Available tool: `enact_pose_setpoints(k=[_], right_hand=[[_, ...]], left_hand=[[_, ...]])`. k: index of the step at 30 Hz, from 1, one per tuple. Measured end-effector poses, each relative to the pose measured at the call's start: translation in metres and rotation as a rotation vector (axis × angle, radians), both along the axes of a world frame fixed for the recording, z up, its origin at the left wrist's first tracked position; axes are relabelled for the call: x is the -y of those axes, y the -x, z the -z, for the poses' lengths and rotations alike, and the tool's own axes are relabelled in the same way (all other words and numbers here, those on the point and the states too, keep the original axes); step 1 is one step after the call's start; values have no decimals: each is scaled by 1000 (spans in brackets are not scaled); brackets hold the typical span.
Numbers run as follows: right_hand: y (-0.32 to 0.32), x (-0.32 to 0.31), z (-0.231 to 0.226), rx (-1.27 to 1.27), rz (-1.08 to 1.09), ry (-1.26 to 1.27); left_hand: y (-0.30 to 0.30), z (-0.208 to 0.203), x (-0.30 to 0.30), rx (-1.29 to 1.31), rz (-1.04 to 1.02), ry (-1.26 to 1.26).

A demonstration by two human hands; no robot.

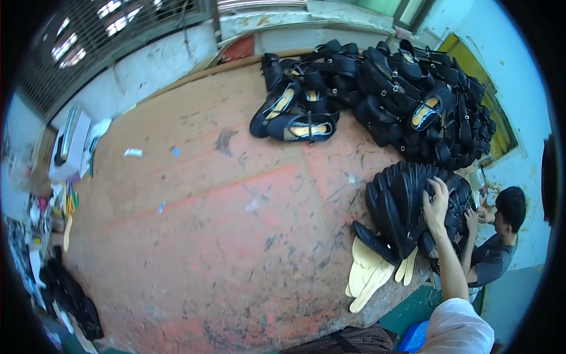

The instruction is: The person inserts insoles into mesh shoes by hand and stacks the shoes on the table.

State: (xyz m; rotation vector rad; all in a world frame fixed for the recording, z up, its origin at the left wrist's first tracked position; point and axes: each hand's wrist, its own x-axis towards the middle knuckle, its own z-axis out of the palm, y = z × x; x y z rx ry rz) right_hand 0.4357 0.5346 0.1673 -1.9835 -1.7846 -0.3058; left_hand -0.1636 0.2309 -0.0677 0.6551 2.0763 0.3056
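My right hand (pixel 436 203) reaches in from the lower right and rests on a tight stack of black shoes (pixel 392 192). Its fingers are spread and slightly bent over the shoes, with none visibly lifted. One black shoe (pixel 374 242) lies against the stack's near left side. Just below it, several cream insoles (pixel 368 271) fan out near the table's edge, and a few more insoles (pixel 407 268) lie beside them. My left hand is out of view.
A large heap of black strapped shoes (pixel 436 106) fills the table's far right. Two shoes (pixel 300 127) lie at its left. A co-worker (pixel 501 242) sits at the right, hands beside my stack. A white box (pixel 69 144) and dark material (pixel 68 292) line the left edge.
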Motion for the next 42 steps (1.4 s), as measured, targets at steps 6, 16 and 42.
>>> enact_pose_setpoints(k=[6, 16, 42], right_hand=[[91, -253, -58, -189, -548, 35], [155, -594, 7, -10, -158, 286], [161, -177, 23, 12, -838, 658]], left_hand=[[-4, -100, -285, 64, 199, -473], [-140, -122, -763, 458, 339, -846], [-212, -195, -395, 48, 993, -681]])
